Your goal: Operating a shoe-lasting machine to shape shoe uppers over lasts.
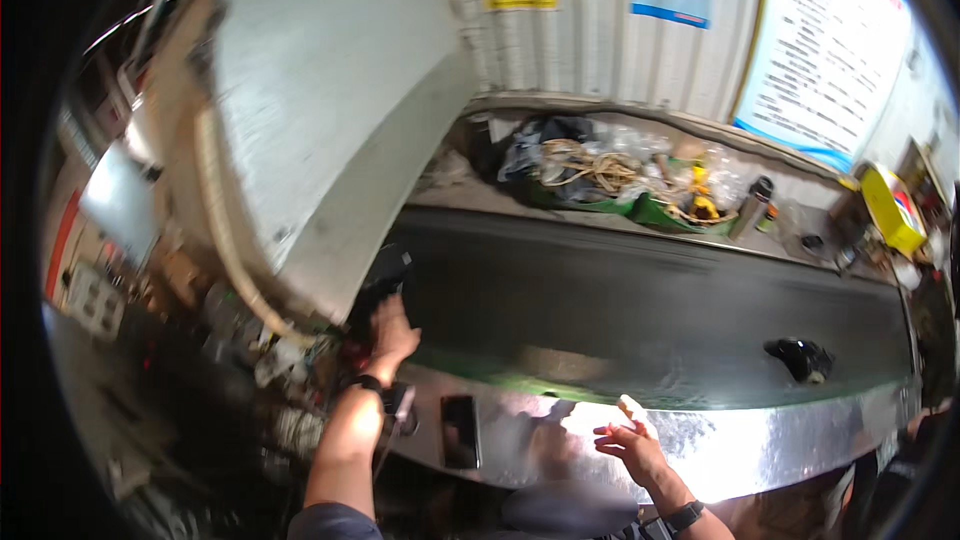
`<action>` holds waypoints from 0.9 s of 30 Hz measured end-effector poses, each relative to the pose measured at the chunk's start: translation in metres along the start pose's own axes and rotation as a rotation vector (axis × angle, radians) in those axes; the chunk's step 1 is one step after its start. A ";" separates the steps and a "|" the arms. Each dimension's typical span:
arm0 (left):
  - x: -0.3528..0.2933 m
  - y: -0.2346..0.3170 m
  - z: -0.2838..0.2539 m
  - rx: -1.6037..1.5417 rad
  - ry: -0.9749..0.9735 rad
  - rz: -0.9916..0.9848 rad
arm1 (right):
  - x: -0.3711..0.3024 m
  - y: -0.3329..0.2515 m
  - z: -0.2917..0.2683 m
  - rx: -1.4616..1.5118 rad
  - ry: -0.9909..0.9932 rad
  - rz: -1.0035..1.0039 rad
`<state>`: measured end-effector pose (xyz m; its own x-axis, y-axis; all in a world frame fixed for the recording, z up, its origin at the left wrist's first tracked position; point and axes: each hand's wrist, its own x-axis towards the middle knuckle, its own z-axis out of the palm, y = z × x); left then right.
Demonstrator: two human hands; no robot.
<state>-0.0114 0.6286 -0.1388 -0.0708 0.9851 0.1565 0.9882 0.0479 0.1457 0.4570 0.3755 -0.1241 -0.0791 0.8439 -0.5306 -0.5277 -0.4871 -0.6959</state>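
My left hand [393,331] reaches to the left end of the dark conveyor belt [620,280], beside the grey sheet-metal panel. Its fingers are smeared by motion and overlap a black object [390,268]; I cannot tell whether they grip it or what kind it is. Over the shiny metal ledge [720,445] along the belt's near side hovers my right hand [632,443], open, fingers apart, holding nothing. A phone [460,432] with a dark screen lies on that ledge between my arms. Toward the right end of the belt sits a glossy black lump [800,359], perhaps a bag.
Behind the belt, green-edged containers [590,204] hold rope and clear plastic. A metal flask [752,208] and a yellow box [893,210] stand farther right. The slanted grey panel [330,110] blocks the left side. Mixed scrap [285,360] is piled below it.
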 end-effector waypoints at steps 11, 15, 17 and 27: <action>0.139 0.026 0.007 -0.913 -0.511 0.108 | 0.093 0.002 0.083 0.243 0.028 0.230; 0.188 -0.156 0.098 0.037 0.162 -0.203 | 0.111 0.005 0.096 0.338 0.277 0.145; 0.190 -0.226 0.117 -0.008 0.038 -0.554 | 0.108 -0.004 0.087 0.334 0.187 0.134; 0.130 -0.166 0.120 -0.239 0.168 -0.511 | 0.000 -0.021 0.026 0.471 0.207 0.030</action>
<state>-0.1682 0.7680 -0.2598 -0.5700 0.8064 0.1577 0.7661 0.4522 0.4567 0.4457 0.3914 -0.0967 0.0436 0.7455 -0.6651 -0.8550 -0.3166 -0.4109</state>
